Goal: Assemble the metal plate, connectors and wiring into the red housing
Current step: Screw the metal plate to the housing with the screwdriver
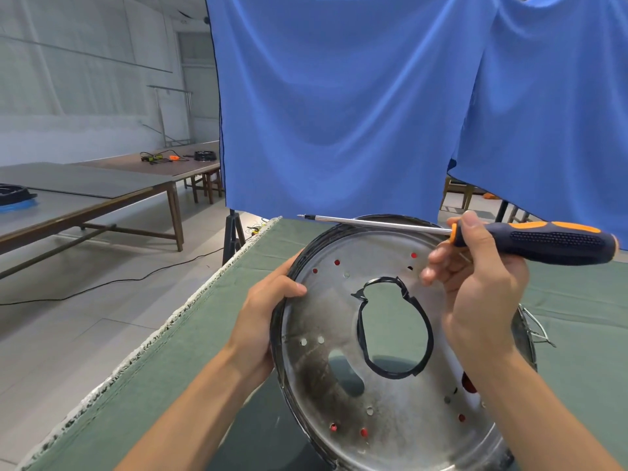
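A round metal plate [339, 311] with a black-taped central opening and several small holes is tilted up toward me above the table. Red shows through some of those holes, so the red housing [469, 384] sits behind the plate, mostly hidden. My left hand [268, 311] grips the plate's dark left rim, thumb on its face. My right hand [482, 287] holds a screwdriver [543, 237] with a black-and-orange handle, its shaft pointing left across the plate's top edge. Thin wire [537, 329] sticks out at the plate's right side.
A green cloth [204, 334] covers the table, whose frayed left edge runs diagonally. A blue curtain [339, 113] hangs close behind. Long tables [85, 198] with tools and cables stand at the left, and a black cable [102, 283] lies on the floor.
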`<state>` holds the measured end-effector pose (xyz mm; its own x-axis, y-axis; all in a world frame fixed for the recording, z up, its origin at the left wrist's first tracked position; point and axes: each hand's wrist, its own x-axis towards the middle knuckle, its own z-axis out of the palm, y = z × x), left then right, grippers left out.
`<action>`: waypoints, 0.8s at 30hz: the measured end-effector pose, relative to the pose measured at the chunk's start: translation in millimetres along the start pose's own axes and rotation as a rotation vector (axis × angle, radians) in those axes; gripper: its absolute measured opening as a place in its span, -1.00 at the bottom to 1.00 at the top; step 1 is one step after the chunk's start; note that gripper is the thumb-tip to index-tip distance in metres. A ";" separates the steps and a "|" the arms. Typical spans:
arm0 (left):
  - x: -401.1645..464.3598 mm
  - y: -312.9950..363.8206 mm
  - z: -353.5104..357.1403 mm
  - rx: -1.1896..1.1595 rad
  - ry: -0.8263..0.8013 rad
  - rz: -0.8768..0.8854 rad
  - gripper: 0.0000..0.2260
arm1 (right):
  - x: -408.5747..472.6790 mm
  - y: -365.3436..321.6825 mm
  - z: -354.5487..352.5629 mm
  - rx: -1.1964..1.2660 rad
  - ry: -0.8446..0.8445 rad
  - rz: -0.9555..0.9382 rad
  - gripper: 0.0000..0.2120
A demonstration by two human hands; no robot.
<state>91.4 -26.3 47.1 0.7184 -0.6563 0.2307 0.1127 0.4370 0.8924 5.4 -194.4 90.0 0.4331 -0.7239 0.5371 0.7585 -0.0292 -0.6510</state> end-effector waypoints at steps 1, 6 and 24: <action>0.0 0.3 -0.5 0.001 -0.007 0.002 -0.62 | -0.2 0.0 0.0 0.002 -0.002 0.002 -0.64; 0.7 1.1 -0.9 -0.007 -0.027 0.002 -0.61 | -0.8 1.0 0.5 0.009 -0.009 0.011 -0.65; 4.0 -2.3 4.3 -0.003 0.384 -0.109 -0.81 | -0.1 -9.5 -6.6 -0.083 -0.060 -0.068 -0.73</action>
<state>91.0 -32.6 47.6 0.9066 -0.4210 -0.0273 0.2038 0.3802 0.9022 -5.1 -198.6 92.6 0.4125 -0.6755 0.6112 0.7455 -0.1353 -0.6526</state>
